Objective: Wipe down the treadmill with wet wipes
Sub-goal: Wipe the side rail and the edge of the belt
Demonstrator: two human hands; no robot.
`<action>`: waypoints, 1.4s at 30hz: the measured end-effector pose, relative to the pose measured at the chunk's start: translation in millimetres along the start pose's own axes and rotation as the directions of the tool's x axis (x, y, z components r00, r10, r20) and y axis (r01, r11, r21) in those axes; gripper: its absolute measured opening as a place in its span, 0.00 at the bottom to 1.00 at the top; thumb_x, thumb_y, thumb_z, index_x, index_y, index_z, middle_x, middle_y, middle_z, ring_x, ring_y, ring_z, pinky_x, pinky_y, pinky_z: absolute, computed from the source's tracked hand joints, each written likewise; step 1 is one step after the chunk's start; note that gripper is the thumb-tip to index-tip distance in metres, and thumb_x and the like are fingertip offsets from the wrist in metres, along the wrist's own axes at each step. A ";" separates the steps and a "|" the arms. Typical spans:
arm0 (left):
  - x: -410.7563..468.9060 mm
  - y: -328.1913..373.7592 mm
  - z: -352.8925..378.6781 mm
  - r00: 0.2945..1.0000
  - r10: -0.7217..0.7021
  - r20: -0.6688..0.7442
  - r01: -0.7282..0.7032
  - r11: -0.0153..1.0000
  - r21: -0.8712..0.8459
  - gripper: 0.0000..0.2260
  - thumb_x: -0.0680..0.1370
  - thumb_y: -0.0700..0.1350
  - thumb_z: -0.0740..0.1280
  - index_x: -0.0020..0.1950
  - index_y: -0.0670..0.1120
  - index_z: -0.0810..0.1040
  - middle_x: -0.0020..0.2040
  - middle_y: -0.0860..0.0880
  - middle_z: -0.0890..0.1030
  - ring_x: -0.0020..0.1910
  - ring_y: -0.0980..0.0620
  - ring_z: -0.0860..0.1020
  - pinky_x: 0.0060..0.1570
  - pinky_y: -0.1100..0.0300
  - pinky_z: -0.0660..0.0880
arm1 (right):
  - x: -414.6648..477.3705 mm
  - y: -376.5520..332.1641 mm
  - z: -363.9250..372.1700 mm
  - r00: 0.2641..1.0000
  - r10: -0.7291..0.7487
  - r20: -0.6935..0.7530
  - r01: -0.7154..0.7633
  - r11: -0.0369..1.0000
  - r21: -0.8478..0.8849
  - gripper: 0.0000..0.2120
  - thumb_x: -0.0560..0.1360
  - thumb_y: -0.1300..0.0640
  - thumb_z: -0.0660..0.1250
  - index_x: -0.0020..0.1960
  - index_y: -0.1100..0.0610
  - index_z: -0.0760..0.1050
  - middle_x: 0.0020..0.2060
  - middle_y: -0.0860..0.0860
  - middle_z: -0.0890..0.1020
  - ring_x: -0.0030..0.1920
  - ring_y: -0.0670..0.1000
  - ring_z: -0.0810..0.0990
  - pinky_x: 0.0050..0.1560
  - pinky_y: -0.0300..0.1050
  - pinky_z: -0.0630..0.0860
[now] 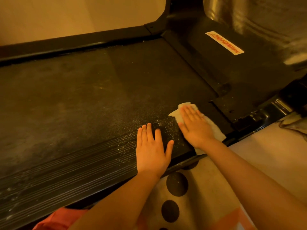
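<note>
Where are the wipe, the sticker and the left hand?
wipe (176, 116): head view, its bare left corner.
sticker (224, 43): head view, its middle.
left hand (152, 151): head view, back of the hand.

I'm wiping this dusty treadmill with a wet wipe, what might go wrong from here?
1. The white wet wipe under your flat right hand may only push the pale grit specks into the grooves of the black ribbed side rail.
2. Your left hand rests flat among those specks, so it could pick up dirt or slip if the surface is damp.
3. The dark treadmill belt looks widely smudged, so one wipe may soil quickly.
</note>
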State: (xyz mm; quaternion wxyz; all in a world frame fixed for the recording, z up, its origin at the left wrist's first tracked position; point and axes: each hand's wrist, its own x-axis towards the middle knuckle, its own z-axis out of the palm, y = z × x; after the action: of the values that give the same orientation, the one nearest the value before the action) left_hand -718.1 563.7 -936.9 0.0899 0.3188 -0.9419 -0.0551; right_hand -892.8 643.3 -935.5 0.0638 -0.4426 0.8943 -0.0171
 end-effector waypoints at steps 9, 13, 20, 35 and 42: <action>-0.4 -1.0 0.2 1.000 -0.009 -0.014 0.008 1.000 -0.025 0.30 0.80 0.62 0.48 0.67 0.42 0.73 0.72 0.36 0.69 0.74 0.38 0.64 0.75 0.46 0.53 | 18.3 10.5 -0.4 0.994 0.097 0.052 -0.098 0.995 0.016 0.28 0.81 0.44 0.36 0.79 0.52 0.40 0.79 0.49 0.43 0.77 0.47 0.39 0.77 0.49 0.38; -0.5 -1.0 -0.4 0.999 -0.002 -0.037 0.000 0.999 -0.052 0.26 0.79 0.58 0.50 0.65 0.42 0.74 0.71 0.36 0.70 0.73 0.38 0.66 0.75 0.45 0.56 | 3.3 -27.3 7.5 0.999 -0.044 0.014 0.044 0.999 -0.011 0.27 0.81 0.46 0.36 0.78 0.49 0.38 0.78 0.46 0.41 0.77 0.47 0.37 0.76 0.49 0.36; -0.2 -0.5 1.0 0.999 -0.018 -0.038 0.016 0.999 -0.049 0.26 0.78 0.57 0.49 0.66 0.43 0.73 0.71 0.37 0.70 0.73 0.38 0.65 0.75 0.46 0.53 | 7.5 -4.3 1.3 0.998 0.046 0.035 -0.046 0.999 -0.003 0.25 0.82 0.45 0.39 0.78 0.47 0.39 0.79 0.47 0.44 0.77 0.48 0.38 0.77 0.51 0.38; -0.1 -0.4 -1.4 1.000 0.002 -0.015 -0.003 0.999 -0.054 0.22 0.79 0.55 0.56 0.66 0.42 0.72 0.72 0.36 0.68 0.74 0.38 0.63 0.76 0.46 0.50 | 7.2 -46.0 7.9 0.983 0.180 0.026 -0.181 0.983 0.013 0.25 0.83 0.44 0.38 0.79 0.44 0.40 0.79 0.49 0.42 0.78 0.52 0.37 0.76 0.55 0.37; -0.8 -0.2 -1.9 1.000 -0.007 -0.022 0.006 0.999 -0.049 0.23 0.80 0.56 0.54 0.66 0.43 0.73 0.72 0.36 0.68 0.74 0.39 0.64 0.75 0.46 0.50 | 14.7 -19.3 1.1 0.994 0.090 0.064 -0.090 0.996 -0.002 0.24 0.83 0.44 0.39 0.78 0.42 0.42 0.79 0.47 0.44 0.78 0.49 0.39 0.77 0.53 0.38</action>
State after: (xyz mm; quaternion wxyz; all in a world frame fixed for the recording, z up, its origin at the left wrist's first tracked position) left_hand -717.0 564.0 -935.2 0.1078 0.3201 -0.9382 -0.0748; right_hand -886.3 620.0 -936.4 0.0934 -0.4023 0.9107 -0.0003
